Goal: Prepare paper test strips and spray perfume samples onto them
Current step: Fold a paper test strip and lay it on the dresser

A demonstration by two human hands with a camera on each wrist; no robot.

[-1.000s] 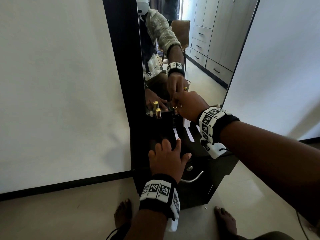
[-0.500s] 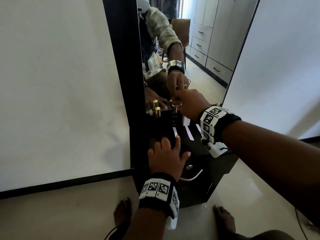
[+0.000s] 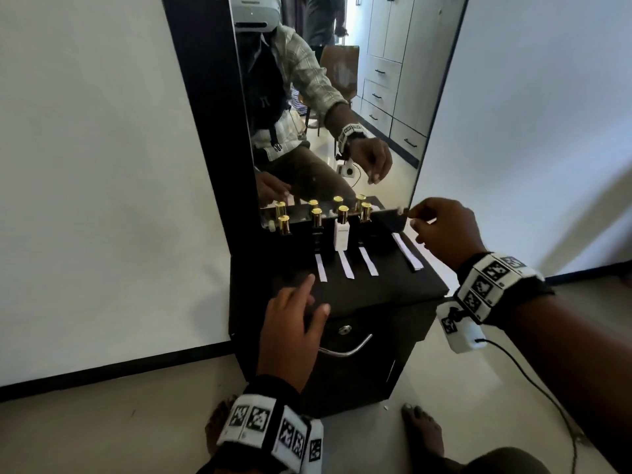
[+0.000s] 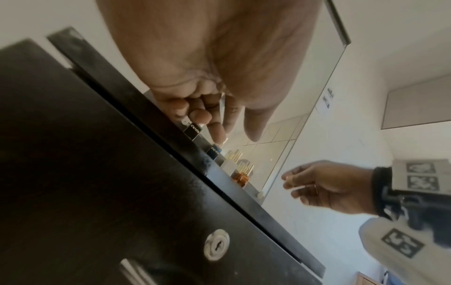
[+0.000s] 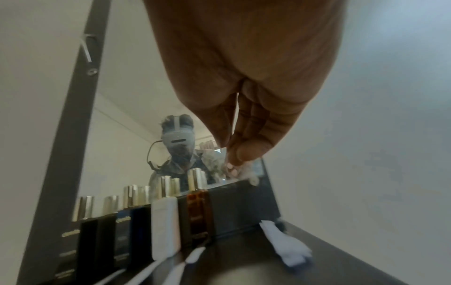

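Several gold-capped perfume bottles stand in a row against the mirror: two dark ones [image 3: 284, 224] [image 3: 317, 222], a white bottle [image 3: 342, 238] and an amber bottle [image 3: 365, 213]. Three paper strips [image 3: 346, 265] lie in front of them on the black cabinet top [image 3: 376, 292]. A small stack of strips [image 3: 407, 252] lies at the right. My left hand [image 3: 307, 298] rests flat on the front of the top, fingers straight. My right hand [image 3: 415, 222] hovers above the back right corner, right of the amber bottle, fingers loosely curled and holding nothing.
A tall mirror [image 3: 342, 97] rises behind the bottles and reflects me and the room. Below the top is a drawer with a lock [image 3: 345, 329] and a metal handle [image 3: 347, 350]. My bare feet [image 3: 424, 436] stand on the tiled floor. White walls flank the cabinet.
My right hand has left the gold-capped bottle it was touching at the back and moved to the right, empty. The left hand stays resting on the cabinet top.
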